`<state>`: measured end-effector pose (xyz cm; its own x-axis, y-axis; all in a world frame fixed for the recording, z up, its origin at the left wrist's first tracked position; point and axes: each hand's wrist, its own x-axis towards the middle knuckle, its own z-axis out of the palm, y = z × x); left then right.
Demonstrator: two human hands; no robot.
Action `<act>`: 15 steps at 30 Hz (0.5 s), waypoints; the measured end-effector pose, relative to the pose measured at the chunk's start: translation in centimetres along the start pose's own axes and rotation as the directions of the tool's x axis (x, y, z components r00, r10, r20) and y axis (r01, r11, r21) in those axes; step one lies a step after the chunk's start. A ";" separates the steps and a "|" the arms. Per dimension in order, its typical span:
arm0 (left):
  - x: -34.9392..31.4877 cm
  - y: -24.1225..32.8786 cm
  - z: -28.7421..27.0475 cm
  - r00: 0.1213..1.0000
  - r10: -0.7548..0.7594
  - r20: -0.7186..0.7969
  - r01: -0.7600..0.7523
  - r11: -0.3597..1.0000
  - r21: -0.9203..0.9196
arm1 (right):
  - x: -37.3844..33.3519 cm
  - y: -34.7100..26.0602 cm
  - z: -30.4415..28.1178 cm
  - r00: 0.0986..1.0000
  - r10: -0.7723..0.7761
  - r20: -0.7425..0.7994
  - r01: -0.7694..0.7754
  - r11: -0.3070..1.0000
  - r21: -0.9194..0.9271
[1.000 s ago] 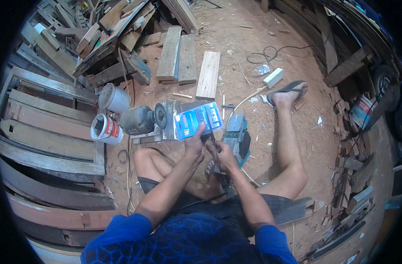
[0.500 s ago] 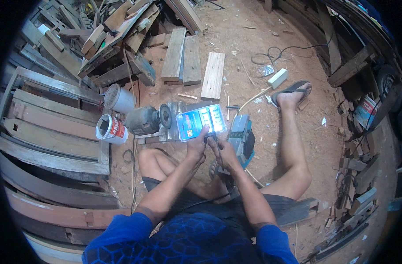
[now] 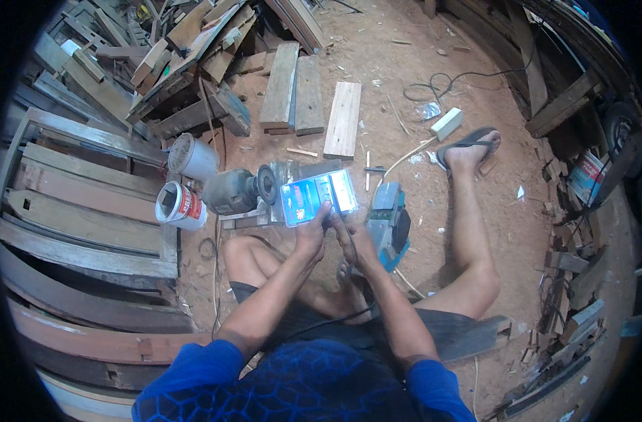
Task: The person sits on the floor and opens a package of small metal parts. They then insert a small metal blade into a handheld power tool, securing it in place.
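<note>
In front of me my left hand (image 3: 310,235) grips a flat blue-and-clear plastic package (image 3: 307,200), its thumb on the near edge. Glare washes out part of the package, and I cannot make out its contents. My right hand (image 3: 360,246) is closed right beside the left one, its fingers close to the package's lower right corner. Something dark shows at those fingers, too small to name. Just beyond the package stands a bench grinder (image 3: 229,191) with a round wheel. A teal power tool that looks like an electric planer (image 3: 388,225) lies right of my right hand.
Two white buckets (image 3: 193,156) stand left of the grinder. Wooden frames (image 3: 89,186) fill the left side; boards (image 3: 342,121) lie ahead. A pale block (image 3: 446,124) on a cord rests near my right foot. Wood scraps (image 3: 567,281) line the right.
The package has tilted and shifted slightly left in my left hand. My right hand has turned a little beside it. The whole view has shifted slightly.
</note>
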<state>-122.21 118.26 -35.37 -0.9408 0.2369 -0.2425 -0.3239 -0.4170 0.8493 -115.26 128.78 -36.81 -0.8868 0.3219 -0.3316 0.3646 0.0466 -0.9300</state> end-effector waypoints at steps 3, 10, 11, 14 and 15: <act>-0.3 0.6 -0.2 1.000 0.009 -0.020 -0.008 0.999 0.037 | 0.6 0.3 0.8 0.998 0.031 0.050 -0.034 0.997 0.069; 1.2 2.4 -0.7 0.992 -0.092 -0.090 0.098 0.993 0.060 | 0.4 -0.7 2.9 0.985 -0.119 -0.124 0.127 0.990 0.063; 1.5 2.5 -0.8 0.992 -0.093 -0.084 0.099 0.992 0.074 | 0.6 -0.6 3.1 0.985 -0.118 -0.127 0.129 0.988 0.080; 1.6 2.8 -0.7 0.988 -0.135 -0.081 0.141 0.987 0.076 | 1.0 -0.1 3.6 0.982 -0.111 -0.151 0.123 0.990 0.073; 1.4 3.1 -0.5 0.984 -0.156 -0.082 0.162 0.984 0.069 | 1.1 0.1 3.8 0.981 -0.108 -0.160 0.119 0.991 0.060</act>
<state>-124.57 116.87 -33.29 -0.8836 0.2260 -0.4102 -0.4645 -0.3117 0.8289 -117.24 125.52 -37.85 -0.8638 0.4626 -0.1998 0.2391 0.0272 -0.9706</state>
